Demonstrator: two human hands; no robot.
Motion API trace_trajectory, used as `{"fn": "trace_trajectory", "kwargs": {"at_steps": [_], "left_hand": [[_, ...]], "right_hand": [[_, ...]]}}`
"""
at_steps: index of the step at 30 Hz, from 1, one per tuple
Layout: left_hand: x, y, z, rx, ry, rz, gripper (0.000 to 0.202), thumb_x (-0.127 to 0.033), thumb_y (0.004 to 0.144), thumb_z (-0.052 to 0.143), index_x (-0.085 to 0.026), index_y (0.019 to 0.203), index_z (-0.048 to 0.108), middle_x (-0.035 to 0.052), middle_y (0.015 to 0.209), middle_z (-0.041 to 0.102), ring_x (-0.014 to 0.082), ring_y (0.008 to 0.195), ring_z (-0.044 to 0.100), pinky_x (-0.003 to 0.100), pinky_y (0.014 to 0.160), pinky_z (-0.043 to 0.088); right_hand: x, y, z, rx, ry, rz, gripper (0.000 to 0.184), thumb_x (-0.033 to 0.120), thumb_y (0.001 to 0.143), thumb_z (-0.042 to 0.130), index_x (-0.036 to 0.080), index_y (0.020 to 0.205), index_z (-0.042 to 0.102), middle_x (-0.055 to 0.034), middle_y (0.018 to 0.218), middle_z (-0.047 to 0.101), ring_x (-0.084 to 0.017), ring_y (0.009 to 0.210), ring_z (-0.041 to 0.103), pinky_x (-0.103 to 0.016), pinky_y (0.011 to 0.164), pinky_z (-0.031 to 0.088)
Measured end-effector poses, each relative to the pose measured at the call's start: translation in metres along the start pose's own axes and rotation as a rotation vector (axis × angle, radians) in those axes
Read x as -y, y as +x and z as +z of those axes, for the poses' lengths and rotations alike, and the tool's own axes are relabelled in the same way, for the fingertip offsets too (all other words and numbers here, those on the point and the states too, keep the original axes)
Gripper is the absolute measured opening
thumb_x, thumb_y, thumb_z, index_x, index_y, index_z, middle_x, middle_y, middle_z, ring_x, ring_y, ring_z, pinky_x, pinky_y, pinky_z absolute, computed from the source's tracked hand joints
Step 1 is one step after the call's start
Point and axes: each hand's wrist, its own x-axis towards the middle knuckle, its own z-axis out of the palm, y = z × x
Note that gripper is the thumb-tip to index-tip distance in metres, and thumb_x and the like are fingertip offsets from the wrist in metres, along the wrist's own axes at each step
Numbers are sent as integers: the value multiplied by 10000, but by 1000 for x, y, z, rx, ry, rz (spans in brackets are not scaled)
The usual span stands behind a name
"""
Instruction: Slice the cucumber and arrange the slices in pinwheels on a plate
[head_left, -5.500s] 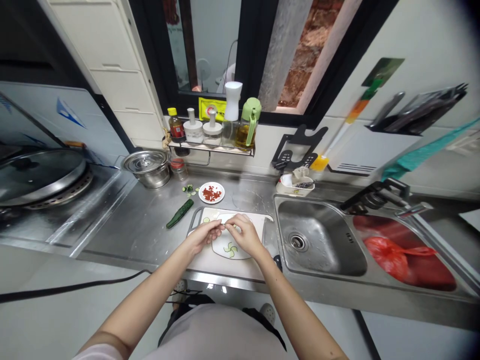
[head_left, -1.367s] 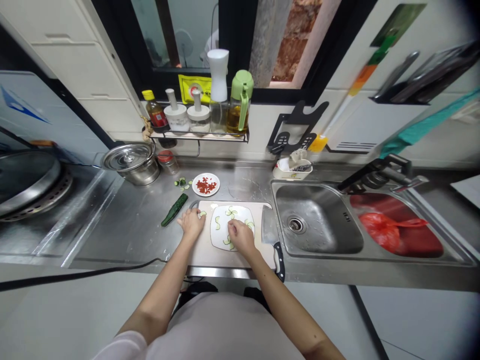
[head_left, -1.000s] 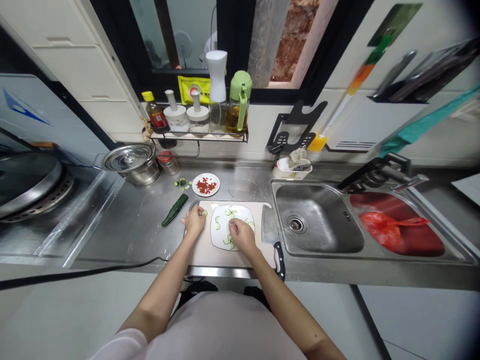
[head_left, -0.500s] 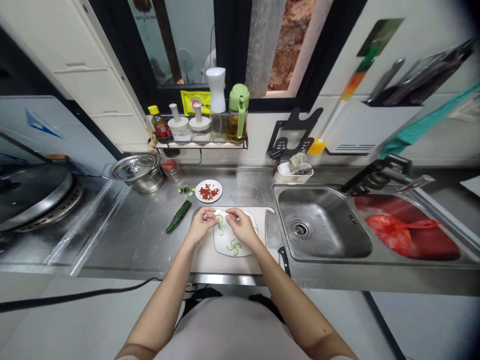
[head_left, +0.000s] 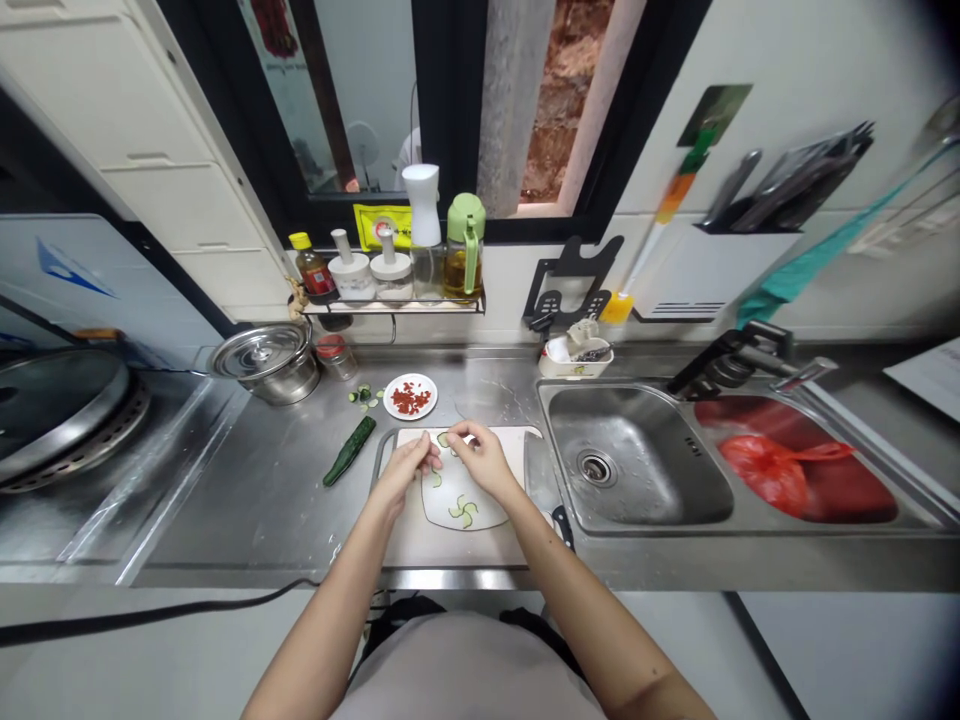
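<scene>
Above the far part of a white squarish plate (head_left: 442, 508), my right hand (head_left: 484, 462) pinches a thin cucumber slice (head_left: 442, 439) at its fingertips. My left hand (head_left: 405, 472) is close on the other side, fingers curled together; what they hold, if anything, is hidden. Curved cucumber pieces form a pinwheel (head_left: 463, 512) near the plate's front, and another curved piece (head_left: 436, 481) lies by my left fingers. The plate rests on a pale cutting board (head_left: 405, 548). My right hand and forearm cover the plate's right side.
Left of the board lie a cucumber (head_left: 349, 452) and several cut pieces (head_left: 365, 396). Behind it stands a small plate of red bits (head_left: 410, 412). A black-handled knife (head_left: 562, 527) lies at right, beside the sink (head_left: 637, 510). A lidded pot (head_left: 277, 375) stands back left.
My left hand has turned more upright, its fingers drawing together. The cucumber slice, earlier by my left fingertips, is now at my right fingertips. The whole view has shifted slightly.
</scene>
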Motion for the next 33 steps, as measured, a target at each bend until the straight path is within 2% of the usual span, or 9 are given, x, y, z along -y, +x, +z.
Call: {"fn": "trace_trajectory", "kwargs": {"at_steps": [3, 5, 8, 12, 18, 27, 33], "left_hand": [[1, -3, 5, 186, -121, -125, 578, -724, 799, 464, -167, 790, 621, 19, 658, 610, 70, 503, 464, 203, 470, 268], [0, -3, 7, 232, -203, -142, 527, -686, 790, 517, -169, 789, 615, 7, 658, 597, 66, 499, 470, 195, 463, 278], [-3, -1, 9, 196, -270, -135, 389, -542, 724, 673, -163, 786, 605, -11, 657, 578, 54, 495, 464, 181, 443, 264], [-7, -2, 10, 142, -284, -97, 326, -431, 668, 745, -164, 774, 592, -28, 668, 562, 40, 502, 462, 165, 427, 249], [-8, -5, 13, 77, -252, 5, 358, -443, 642, 781, -160, 747, 588, -38, 644, 540, 34, 507, 437, 161, 445, 264], [-10, -10, 14, -51, -67, 172, 350, -486, 631, 759, -177, 713, 615, -35, 615, 540, 77, 556, 439, 209, 538, 318], [-7, -12, 17, -79, -93, 262, 372, -486, 627, 777, -168, 774, 649, -13, 699, 612, 95, 631, 502, 215, 623, 387]], "right_hand": [[6, -2, -7, -11, -107, -108, 163, 327, 879, 576, 215, 842, 688, -49, 899, 674, -193, 931, 578, -325, 836, 441], [8, -5, -11, -2, -167, -184, 161, 320, 892, 576, 231, 884, 710, -54, 932, 661, -202, 973, 563, -357, 893, 423], [7, -7, -15, 24, -218, -251, 174, 314, 907, 566, 252, 922, 727, -53, 951, 642, -205, 988, 549, -373, 914, 413], [5, -9, -17, 30, -213, -265, 180, 328, 911, 561, 256, 933, 725, -51, 959, 637, -204, 993, 543, -368, 914, 415], [2, -11, -14, 14, -216, -257, 169, 326, 905, 556, 237, 894, 699, -50, 951, 640, -201, 986, 547, -362, 911, 410], [7, -13, -9, 22, -146, -232, 159, 297, 897, 544, 221, 800, 645, -37, 908, 649, -186, 947, 554, -341, 896, 404], [8, -12, -3, 2, 22, -138, 124, 254, 830, 571, 210, 729, 628, -36, 846, 649, -178, 894, 564, -282, 735, 422]]}}
